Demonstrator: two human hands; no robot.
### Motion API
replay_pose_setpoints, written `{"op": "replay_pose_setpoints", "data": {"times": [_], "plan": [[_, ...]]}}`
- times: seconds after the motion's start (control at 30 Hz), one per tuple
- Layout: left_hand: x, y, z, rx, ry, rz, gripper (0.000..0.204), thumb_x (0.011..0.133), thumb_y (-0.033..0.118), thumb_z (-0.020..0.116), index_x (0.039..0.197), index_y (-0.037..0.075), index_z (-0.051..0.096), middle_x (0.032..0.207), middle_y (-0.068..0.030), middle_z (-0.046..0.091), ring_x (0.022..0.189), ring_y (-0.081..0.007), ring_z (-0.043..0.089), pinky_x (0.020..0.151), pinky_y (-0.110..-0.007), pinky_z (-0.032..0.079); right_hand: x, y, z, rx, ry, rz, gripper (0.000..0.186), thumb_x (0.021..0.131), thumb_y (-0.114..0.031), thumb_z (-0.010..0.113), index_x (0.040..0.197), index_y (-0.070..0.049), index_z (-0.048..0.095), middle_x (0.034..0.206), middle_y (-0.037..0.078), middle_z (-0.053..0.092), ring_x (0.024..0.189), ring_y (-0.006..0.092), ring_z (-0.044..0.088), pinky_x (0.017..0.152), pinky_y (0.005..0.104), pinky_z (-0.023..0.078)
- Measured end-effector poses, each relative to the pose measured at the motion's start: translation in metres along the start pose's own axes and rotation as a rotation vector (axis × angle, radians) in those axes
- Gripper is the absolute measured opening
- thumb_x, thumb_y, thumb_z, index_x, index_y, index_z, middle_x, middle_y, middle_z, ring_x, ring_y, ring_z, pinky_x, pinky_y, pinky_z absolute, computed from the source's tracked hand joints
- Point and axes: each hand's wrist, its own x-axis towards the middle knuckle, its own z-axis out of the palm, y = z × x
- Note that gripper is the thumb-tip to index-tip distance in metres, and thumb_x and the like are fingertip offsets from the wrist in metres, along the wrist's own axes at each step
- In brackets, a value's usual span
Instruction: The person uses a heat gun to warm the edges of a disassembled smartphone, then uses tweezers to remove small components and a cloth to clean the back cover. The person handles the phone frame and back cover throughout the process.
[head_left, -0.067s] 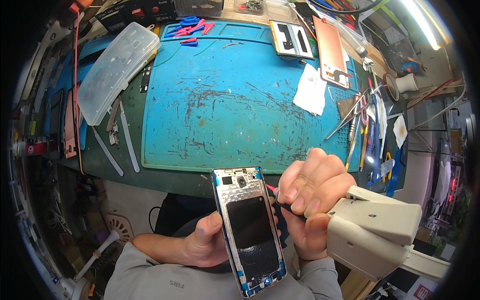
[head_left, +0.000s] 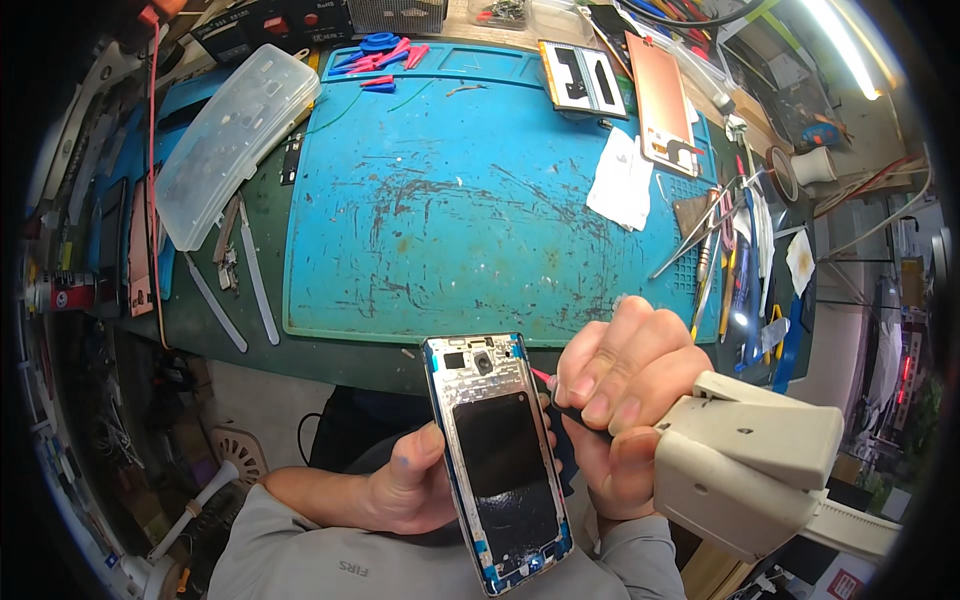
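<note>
Tilted slightly, a phone frame (head_left: pixel 500 450) with a silver upper part, a black middle and blue strips at its corners stands above my lap. My left hand (head_left: pixel 415 480) is closed round it, the thumb on its left edge and fingertips showing at its right edge. Just right of the frame, my right hand (head_left: pixel 630 390) is closed on a small tool with a thin pink tip (head_left: pixel 543 378). That tip points at the frame's upper right edge; whether it touches cannot be seen. My fingers hide most of the tool.
A beige lamp-like housing (head_left: pixel 750 470) sits in front of my right wrist. Beyond lies a scratched blue mat (head_left: pixel 460 220) with pink and blue nozzles (head_left: pixel 385 60) and a white wipe (head_left: pixel 620 185). A clear plastic case (head_left: pixel 235 150) stands left; tweezers (head_left: pixel 700 235) lie right.
</note>
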Motion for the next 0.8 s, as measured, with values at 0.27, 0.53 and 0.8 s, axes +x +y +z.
{"op": "replay_pose_setpoints", "data": {"times": [0.27, 0.53, 0.8], "plan": [[0.0006, 0.0023, 0.0023, 0.025, 0.005, -0.003, 0.112, 0.078, 0.071, 0.069, 0.154, 0.005, 0.021, 0.145, -0.0145, 0.045, 0.135, -0.0289, 0.046, 0.113, -0.049, 0.040, -0.0018, -0.0019, 0.0002, 0.006, 0.006, 0.001, 0.037, 0.089, -0.041, 0.075, 0.081, -0.015, 0.050, 0.079, -0.001, 0.049, 0.075, 0.0108, 0.048, 0.060, 0.0252, 0.045], [-0.0002, 0.0018, 0.0017, 0.021, 0.021, -0.003, 0.108, 0.080, 0.069, 0.069, 0.154, 0.004, 0.024, 0.145, -0.0151, 0.046, 0.135, -0.0288, 0.047, 0.112, -0.050, 0.041, -0.0030, -0.0045, 0.0012, 0.011, 0.017, 0.007, 0.038, 0.088, -0.041, 0.076, 0.080, -0.015, 0.050, 0.079, -0.001, 0.049, 0.074, 0.0109, 0.048, 0.060, 0.0255, 0.045], [0.0002, 0.0030, 0.0045, 0.062, 0.037, 0.009, 0.108, 0.080, 0.070, 0.068, 0.153, 0.003, 0.025, 0.145, -0.0150, 0.046, 0.134, -0.0283, 0.048, 0.113, -0.049, 0.040, -0.0057, -0.0060, 0.0001, 0.014, 0.007, -0.005, 0.037, 0.088, -0.040, 0.077, 0.081, -0.015, 0.050, 0.079, -0.001, 0.049, 0.075, 0.0112, 0.048, 0.059, 0.0254, 0.046]]}}
